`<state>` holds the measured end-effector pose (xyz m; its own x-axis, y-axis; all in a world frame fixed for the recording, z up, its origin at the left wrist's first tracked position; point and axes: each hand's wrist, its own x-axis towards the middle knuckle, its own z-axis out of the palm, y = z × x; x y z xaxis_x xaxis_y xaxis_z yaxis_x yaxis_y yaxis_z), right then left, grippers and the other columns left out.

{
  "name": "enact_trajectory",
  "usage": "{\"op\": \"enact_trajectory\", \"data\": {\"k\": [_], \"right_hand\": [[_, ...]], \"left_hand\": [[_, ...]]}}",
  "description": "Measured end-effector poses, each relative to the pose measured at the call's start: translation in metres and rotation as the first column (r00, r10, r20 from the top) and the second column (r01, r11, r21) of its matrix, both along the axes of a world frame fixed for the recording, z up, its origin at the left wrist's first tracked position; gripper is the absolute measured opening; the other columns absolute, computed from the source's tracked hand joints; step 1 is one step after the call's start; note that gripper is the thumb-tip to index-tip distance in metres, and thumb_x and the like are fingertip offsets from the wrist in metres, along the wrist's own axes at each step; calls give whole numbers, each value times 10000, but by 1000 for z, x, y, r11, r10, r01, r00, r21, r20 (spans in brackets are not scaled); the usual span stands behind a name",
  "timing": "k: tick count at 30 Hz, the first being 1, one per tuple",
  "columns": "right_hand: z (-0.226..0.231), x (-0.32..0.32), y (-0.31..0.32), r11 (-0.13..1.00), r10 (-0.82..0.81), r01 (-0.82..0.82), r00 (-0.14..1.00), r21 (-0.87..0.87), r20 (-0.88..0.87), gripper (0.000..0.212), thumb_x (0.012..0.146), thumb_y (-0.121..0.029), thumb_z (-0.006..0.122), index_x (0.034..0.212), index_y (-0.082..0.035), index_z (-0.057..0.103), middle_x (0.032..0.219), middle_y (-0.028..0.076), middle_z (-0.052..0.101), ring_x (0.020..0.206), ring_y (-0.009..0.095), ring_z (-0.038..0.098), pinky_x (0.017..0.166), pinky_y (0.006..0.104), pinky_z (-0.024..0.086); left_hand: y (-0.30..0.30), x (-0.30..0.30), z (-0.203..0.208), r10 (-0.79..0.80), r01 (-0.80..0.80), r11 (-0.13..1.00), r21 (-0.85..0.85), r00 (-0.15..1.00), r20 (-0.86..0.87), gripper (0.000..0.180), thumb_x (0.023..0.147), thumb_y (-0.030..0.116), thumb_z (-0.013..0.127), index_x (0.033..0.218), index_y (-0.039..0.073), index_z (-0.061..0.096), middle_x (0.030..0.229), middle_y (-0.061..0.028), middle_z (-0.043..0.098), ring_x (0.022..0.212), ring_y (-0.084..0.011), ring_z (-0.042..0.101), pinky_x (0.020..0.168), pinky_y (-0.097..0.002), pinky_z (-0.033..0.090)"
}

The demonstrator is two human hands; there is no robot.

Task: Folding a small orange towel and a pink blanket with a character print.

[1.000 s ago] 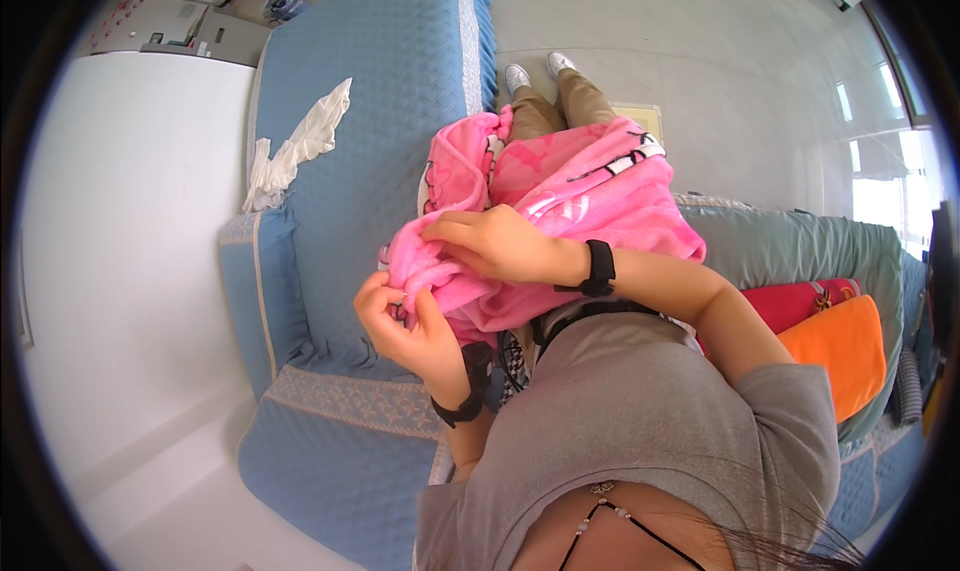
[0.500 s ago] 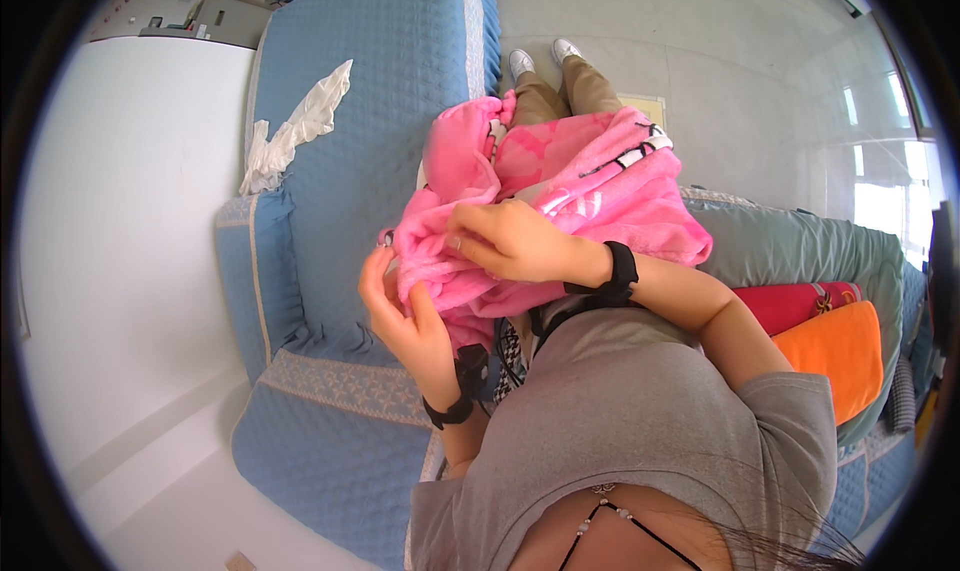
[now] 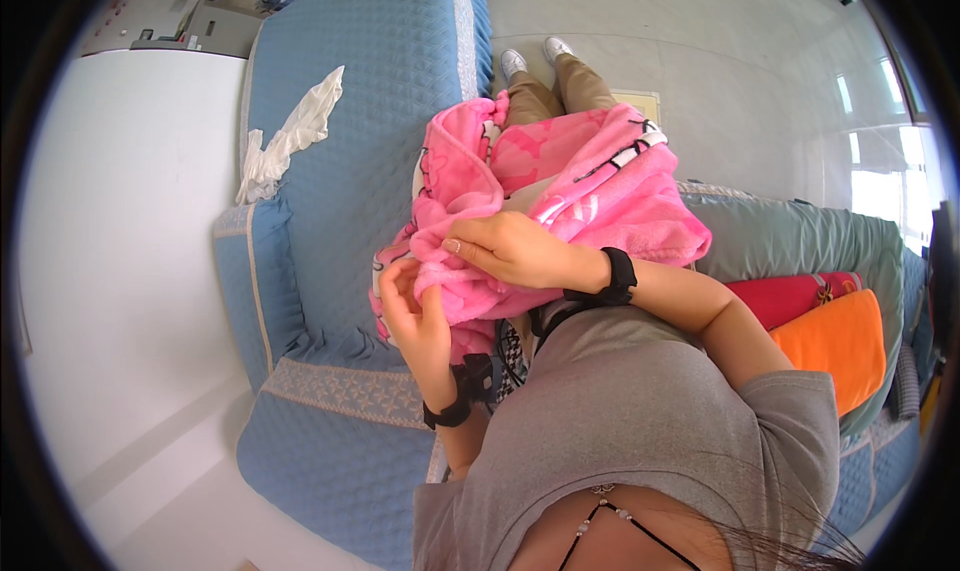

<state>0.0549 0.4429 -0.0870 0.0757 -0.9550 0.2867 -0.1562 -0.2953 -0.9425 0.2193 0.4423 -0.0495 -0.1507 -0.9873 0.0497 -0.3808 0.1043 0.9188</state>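
Note:
A pink fleece cloth (image 3: 560,161) with black, white and darker pink patterns lies bunched over my lap; folds hide whether it is a garment or a blanket. My right hand (image 3: 515,253) pinches a fold of it near the middle, thumb pressed against the fingers. Just to the left and a little nearer, my left hand (image 3: 418,321) curls around the cloth's left edge, its fingertips partly covered by the fabric. Both wrists wear black straps.
I sit on a sofa with a blue quilted cover (image 3: 350,91). A crumpled white cloth (image 3: 295,136) lies on its left side. To my right are a green cushion (image 3: 800,241), a red folded cloth (image 3: 785,299) and an orange one (image 3: 838,356). A white panel (image 3: 140,221) stands at far left.
My left hand has moved slightly right and its fingers have curled in more on the cloth. The cloth's left edge has spread outward past that hand, showing more pattern. My right hand stays nearly in place.

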Motion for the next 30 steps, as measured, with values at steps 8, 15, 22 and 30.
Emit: {"op": "enact_trajectory", "data": {"k": [8, 15, 22, 30], "right_hand": [[-8, 3, 2, 950, 32, -81, 986, -301, -164, 189, 784, -171, 545, 934, -62, 578, 846, 100, 599, 710, 275, 586, 592, 377, 461], [-11, 6, 5, 952, -24, -67, 956, -299, -291, 178, 758, -179, 567, 890, -61, 587, 827, 56, 580, 675, 244, 581, 546, 350, 467], [-14, 6, 2, 950, 3, -93, 958, -299, -287, 142, 763, -176, 583, 855, -72, 553, 795, 51, 568, 595, 248, 564, 477, 348, 444], [-12, 9, 8, 978, -55, -19, 938, -209, -343, 226, 733, -155, 601, 939, -82, 545, 701, 78, 566, 544, 265, 557, 447, 365, 434]], "left_hand": [[3, 7, -10, 83, -57, 984, 169, 986, -146, 223, 811, 27, 440, 1020, -21, 506, 974, -76, 528, 864, -142, 508, 786, -239, 401], [-3, 6, -2, 102, -68, 975, -210, 982, 156, 184, 729, -49, 524, 909, -13, 538, 905, -66, 531, 763, -156, 504, 697, -268, 421], [-10, 0, 4, 207, 29, 843, -537, 904, 374, 194, 658, -90, 527, 829, -9, 480, 813, -111, 470, 727, -227, 482, 666, -304, 407], [-11, -7, 11, 25, 224, 845, -485, 890, 456, 209, 634, -103, 473, 818, -10, 507, 833, -139, 487, 786, -295, 499, 720, -341, 408]]}}
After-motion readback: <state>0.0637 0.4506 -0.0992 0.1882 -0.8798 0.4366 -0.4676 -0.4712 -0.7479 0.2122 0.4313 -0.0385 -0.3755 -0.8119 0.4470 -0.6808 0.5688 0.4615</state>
